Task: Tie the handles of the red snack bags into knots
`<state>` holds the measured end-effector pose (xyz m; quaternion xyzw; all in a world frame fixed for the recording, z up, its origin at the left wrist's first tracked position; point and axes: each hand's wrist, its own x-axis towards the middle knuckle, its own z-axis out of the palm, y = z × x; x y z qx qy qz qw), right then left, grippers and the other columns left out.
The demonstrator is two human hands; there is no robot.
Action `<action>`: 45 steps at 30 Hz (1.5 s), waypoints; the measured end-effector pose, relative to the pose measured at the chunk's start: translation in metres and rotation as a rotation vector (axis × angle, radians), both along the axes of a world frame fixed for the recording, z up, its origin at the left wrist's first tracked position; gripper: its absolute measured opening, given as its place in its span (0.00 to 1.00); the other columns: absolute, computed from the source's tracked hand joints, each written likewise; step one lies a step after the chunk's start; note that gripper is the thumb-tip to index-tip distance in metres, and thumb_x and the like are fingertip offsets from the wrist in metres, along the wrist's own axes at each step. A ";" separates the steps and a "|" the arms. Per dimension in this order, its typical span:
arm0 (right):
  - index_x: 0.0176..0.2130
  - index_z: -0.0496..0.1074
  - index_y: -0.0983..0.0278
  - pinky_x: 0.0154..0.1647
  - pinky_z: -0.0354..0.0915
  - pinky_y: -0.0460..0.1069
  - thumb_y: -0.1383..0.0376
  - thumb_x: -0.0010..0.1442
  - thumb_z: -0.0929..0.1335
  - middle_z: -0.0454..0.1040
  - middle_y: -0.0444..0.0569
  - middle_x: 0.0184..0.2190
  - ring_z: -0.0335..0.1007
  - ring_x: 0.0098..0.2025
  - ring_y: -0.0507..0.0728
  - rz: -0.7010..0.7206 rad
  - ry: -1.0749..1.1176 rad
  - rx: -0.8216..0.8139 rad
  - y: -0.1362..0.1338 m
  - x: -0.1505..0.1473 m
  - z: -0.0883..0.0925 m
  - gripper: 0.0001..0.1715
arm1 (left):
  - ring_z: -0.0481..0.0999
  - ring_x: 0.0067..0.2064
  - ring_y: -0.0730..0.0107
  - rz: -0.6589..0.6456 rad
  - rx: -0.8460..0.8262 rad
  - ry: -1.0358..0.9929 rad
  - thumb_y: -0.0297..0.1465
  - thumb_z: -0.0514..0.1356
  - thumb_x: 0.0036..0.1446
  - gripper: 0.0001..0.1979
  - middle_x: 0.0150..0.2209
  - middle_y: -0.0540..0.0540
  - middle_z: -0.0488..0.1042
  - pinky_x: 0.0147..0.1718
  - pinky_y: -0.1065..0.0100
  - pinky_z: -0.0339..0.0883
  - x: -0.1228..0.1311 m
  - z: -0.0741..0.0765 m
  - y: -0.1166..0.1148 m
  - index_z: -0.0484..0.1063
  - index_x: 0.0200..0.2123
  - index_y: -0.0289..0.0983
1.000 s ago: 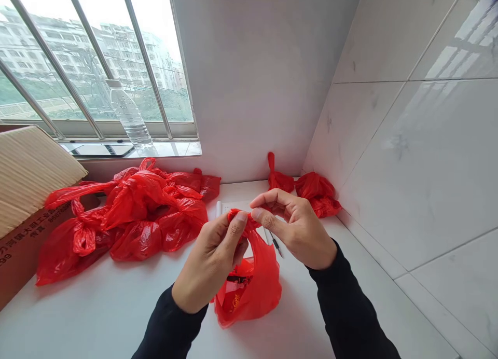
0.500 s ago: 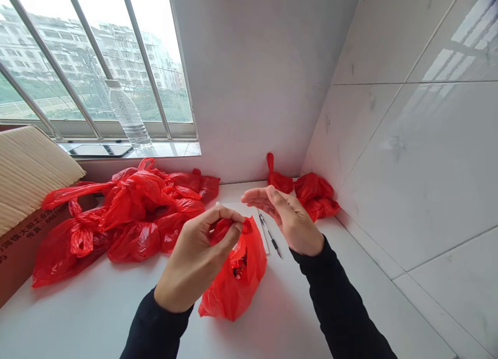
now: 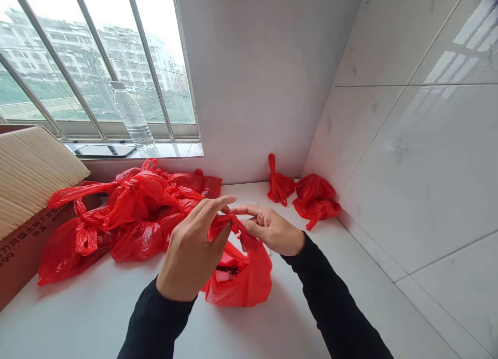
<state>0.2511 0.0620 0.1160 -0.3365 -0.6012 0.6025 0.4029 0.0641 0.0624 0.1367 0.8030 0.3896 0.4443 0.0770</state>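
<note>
Two bare hands met over a thin, glossy red plastic carrier bag on a smooth white tabletop, the wearer's black sleeves reaching in from below. The left hand had its forefinger stretched out, with the bag's twisted red strip looped about its thumb; whether its fingertips were pinched on the plastic could not be told. The right hand, close beside it, was clamped on the same strip between thumb and bent fingers, its forefinger pointing across toward the left hand. Below them the bag sat on the tabletop, its mouth partly open on a small black item inside.

To the left, a heap of knotted red plastic bags lay against a brown corrugated cardboard box printed with dark characters. Two more parcels, a small red bag with an upright tail and a crumpled red bag, rested near the corner by a white marbled tile wall. A clear plastic water bottle and a flat, dark-edged slab occupied the sill of a barred window.
</note>
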 end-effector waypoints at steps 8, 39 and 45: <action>0.36 0.70 0.64 0.47 0.68 0.51 0.52 0.62 0.70 0.71 0.44 0.32 0.70 0.36 0.52 -0.101 0.064 0.024 -0.001 -0.004 0.006 0.17 | 0.76 0.34 0.71 0.074 0.066 -0.075 0.29 0.63 0.57 0.05 0.33 0.52 0.76 0.35 0.69 0.69 -0.002 0.000 0.001 0.69 0.35 0.41; 0.38 0.70 0.64 0.42 0.69 0.50 0.59 0.61 0.69 0.73 0.44 0.32 0.71 0.36 0.52 -0.318 -0.022 0.034 0.003 0.004 0.001 0.11 | 0.55 0.23 0.74 0.053 -0.029 0.338 0.40 0.53 0.66 0.20 0.21 0.53 0.57 0.22 0.69 0.45 -0.015 0.006 -0.006 0.55 0.23 0.39; 0.47 0.75 0.63 0.45 0.68 0.51 0.59 0.60 0.72 0.75 0.46 0.37 0.69 0.37 0.51 -0.215 -0.108 0.040 -0.001 0.009 0.005 0.17 | 0.53 0.24 0.74 0.096 -0.107 0.276 0.42 0.53 0.66 0.20 0.23 0.53 0.56 0.24 0.69 0.49 -0.013 0.005 -0.005 0.55 0.24 0.39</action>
